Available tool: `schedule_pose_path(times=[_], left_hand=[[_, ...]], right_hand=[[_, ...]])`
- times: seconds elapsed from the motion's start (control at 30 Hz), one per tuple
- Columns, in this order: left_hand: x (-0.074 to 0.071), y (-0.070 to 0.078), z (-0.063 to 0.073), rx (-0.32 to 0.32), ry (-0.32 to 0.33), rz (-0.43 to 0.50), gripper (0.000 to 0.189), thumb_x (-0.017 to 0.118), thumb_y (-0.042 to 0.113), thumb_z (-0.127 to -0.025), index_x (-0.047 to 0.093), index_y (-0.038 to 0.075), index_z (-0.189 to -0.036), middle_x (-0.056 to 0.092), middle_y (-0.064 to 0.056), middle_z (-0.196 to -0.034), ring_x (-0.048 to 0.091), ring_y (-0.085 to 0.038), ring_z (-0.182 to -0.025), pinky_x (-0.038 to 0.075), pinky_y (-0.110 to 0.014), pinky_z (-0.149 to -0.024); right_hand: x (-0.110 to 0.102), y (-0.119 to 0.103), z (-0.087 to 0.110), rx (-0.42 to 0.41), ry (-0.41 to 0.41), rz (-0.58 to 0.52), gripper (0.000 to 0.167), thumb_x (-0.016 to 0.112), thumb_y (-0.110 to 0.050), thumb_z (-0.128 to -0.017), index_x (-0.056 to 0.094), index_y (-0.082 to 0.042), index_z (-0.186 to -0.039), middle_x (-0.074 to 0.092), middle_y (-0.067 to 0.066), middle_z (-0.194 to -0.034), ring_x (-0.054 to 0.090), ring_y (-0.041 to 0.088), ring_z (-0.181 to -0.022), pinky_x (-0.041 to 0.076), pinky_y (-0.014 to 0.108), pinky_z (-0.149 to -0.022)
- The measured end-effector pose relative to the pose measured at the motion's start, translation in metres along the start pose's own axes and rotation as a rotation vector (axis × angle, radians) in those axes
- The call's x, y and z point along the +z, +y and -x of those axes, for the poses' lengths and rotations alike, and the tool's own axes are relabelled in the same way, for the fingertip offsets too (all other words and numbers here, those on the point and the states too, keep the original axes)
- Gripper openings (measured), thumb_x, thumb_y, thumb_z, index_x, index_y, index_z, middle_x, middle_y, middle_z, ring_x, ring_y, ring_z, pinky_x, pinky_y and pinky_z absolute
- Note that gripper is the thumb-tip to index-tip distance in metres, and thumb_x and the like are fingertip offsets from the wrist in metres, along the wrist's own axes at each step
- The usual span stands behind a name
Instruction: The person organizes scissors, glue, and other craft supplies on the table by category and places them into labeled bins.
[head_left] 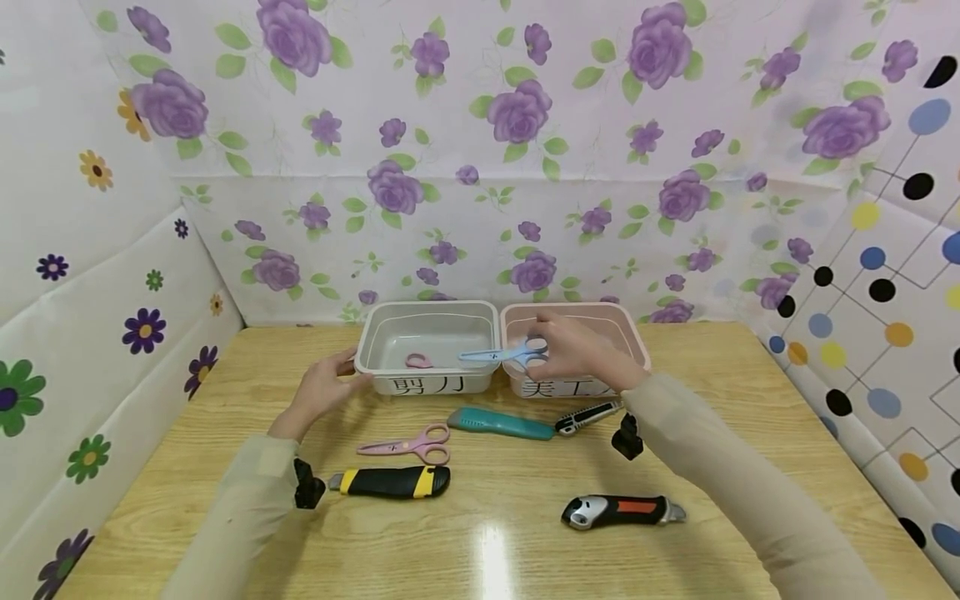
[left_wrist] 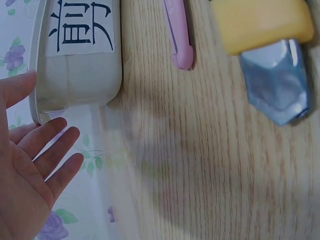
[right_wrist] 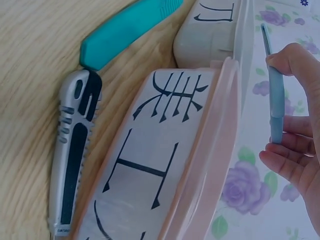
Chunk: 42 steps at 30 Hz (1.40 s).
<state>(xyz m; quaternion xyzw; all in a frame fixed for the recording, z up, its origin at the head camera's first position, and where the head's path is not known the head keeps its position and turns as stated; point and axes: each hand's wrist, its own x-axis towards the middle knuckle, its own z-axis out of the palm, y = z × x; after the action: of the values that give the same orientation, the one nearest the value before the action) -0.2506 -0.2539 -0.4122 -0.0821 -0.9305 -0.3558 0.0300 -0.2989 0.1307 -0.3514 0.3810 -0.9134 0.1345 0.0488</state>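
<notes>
My right hand (head_left: 566, 346) pinches light blue scissors (head_left: 495, 356) by the handle loops. Their blades point left, above the adjoining rims of the two boxes. Seen edge-on in the right wrist view, the scissors (right_wrist: 276, 90) lie between thumb and fingertips. At the front left corner of the white box (head_left: 431, 383), my left hand (head_left: 322, 390) rests against the rim; its fingers are extended in the left wrist view. Inside that box a pink scissors handle (head_left: 418, 360) shows. Beneath my right hand stands the pink box (head_left: 637, 342).
On the wooden table (head_left: 510, 475) lie pink scissors (head_left: 408, 444), a teal utility knife (head_left: 504, 422), a silver-black one (head_left: 587, 418), a black-yellow one (head_left: 393, 482) and a black-red one (head_left: 622, 511). Behind the boxes hangs a flowered cloth (head_left: 450, 167).
</notes>
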Motion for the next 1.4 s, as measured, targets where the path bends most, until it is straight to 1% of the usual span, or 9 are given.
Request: schedule_pose_path(times=[0.23,0.37,0.53,0.7,0.83,0.97,1.1,1.23,1.4], left_hand=[[0.000,0.002,0.000,-0.008,-0.004,-0.009,0.069,0.059,0.036,-0.087,0.033,0.000,-0.139,0.053,-0.023,-0.123,0.051,-0.039,-0.112,0.038,-0.057,-0.091],[-0.001,0.001,0.001,-0.019,-0.008,-0.015,0.069,0.059,0.037,-0.087,0.033,0.000,-0.139,0.053,-0.023,-0.123,0.051,-0.039,-0.112,0.037,-0.058,-0.092],[-0.001,0.001,0.002,-0.022,-0.016,-0.019,0.070,0.059,0.037,-0.087,0.032,0.000,-0.140,0.053,-0.023,-0.123,0.051,-0.039,-0.112,0.037,-0.058,-0.092],[-0.002,0.001,0.001,-0.024,-0.012,-0.023,0.069,0.059,0.037,-0.087,0.033,0.000,-0.140,0.054,-0.023,-0.122,0.051,-0.039,-0.112,0.037,-0.058,-0.092],[-0.001,0.001,0.001,-0.020,-0.015,-0.016,0.068,0.059,0.036,-0.087,0.033,0.001,-0.140,0.054,-0.022,-0.123,0.051,-0.039,-0.112,0.039,-0.057,-0.090],[0.000,0.000,0.001,-0.022,-0.016,-0.008,0.068,0.059,0.037,-0.087,0.033,0.002,-0.140,0.054,-0.022,-0.123,0.051,-0.039,-0.112,0.040,-0.056,-0.089],[0.000,0.001,0.001,-0.022,-0.013,0.000,0.068,0.060,0.035,-0.087,0.033,0.002,-0.140,0.054,-0.022,-0.122,0.051,-0.039,-0.111,0.040,-0.057,-0.089],[0.000,0.001,0.001,-0.021,-0.009,-0.002,0.068,0.060,0.035,-0.087,0.034,0.002,-0.139,0.054,-0.022,-0.122,0.052,-0.039,-0.111,0.040,-0.057,-0.090],[0.000,0.000,0.001,-0.023,-0.007,-0.004,0.066,0.060,0.034,-0.087,0.034,0.001,-0.139,0.054,-0.022,-0.122,0.052,-0.038,-0.111,0.039,-0.057,-0.090]], right_hand=[[0.001,-0.003,-0.009,-0.027,0.017,0.005,0.038,0.070,-0.034,-0.069,0.065,-0.006,-0.093,0.047,0.005,-0.082,0.041,0.014,-0.064,0.038,0.025,-0.055],[0.002,-0.005,-0.016,-0.036,0.024,0.020,0.040,0.070,-0.035,-0.068,0.066,-0.005,-0.093,0.049,0.007,-0.084,0.043,0.015,-0.065,0.039,0.026,-0.056],[0.001,-0.006,-0.026,-0.029,0.034,0.051,0.043,0.071,-0.034,-0.068,0.066,-0.003,-0.097,0.053,0.010,-0.093,0.048,0.017,-0.071,0.045,0.031,-0.062],[0.001,-0.010,-0.036,-0.046,0.034,0.096,0.041,0.068,-0.033,-0.067,0.065,-0.002,-0.094,0.047,0.007,-0.084,0.043,0.015,-0.064,0.041,0.027,-0.056],[0.006,-0.011,-0.041,-0.039,0.040,0.101,0.042,0.069,-0.033,-0.064,0.067,-0.001,-0.091,0.044,0.004,-0.081,0.042,0.013,-0.063,0.040,0.023,-0.055],[0.012,-0.012,-0.044,-0.058,0.063,0.080,0.046,0.071,-0.035,-0.063,0.068,0.000,-0.093,0.047,0.004,-0.081,0.045,0.014,-0.066,0.042,0.024,-0.057],[0.020,-0.013,-0.046,-0.074,0.091,0.004,0.048,0.071,-0.034,-0.063,0.068,0.003,-0.093,0.051,0.008,-0.083,0.047,0.016,-0.067,0.044,0.026,-0.058],[0.027,-0.015,-0.048,-0.048,0.106,-0.074,0.053,0.069,-0.036,-0.064,0.066,0.006,-0.096,0.052,0.010,-0.088,0.049,0.017,-0.070,0.045,0.026,-0.060],[0.034,-0.017,-0.052,0.006,0.110,-0.089,0.053,0.070,-0.038,-0.066,0.067,0.004,-0.099,0.053,0.010,-0.091,0.049,0.018,-0.073,0.045,0.028,-0.061]])
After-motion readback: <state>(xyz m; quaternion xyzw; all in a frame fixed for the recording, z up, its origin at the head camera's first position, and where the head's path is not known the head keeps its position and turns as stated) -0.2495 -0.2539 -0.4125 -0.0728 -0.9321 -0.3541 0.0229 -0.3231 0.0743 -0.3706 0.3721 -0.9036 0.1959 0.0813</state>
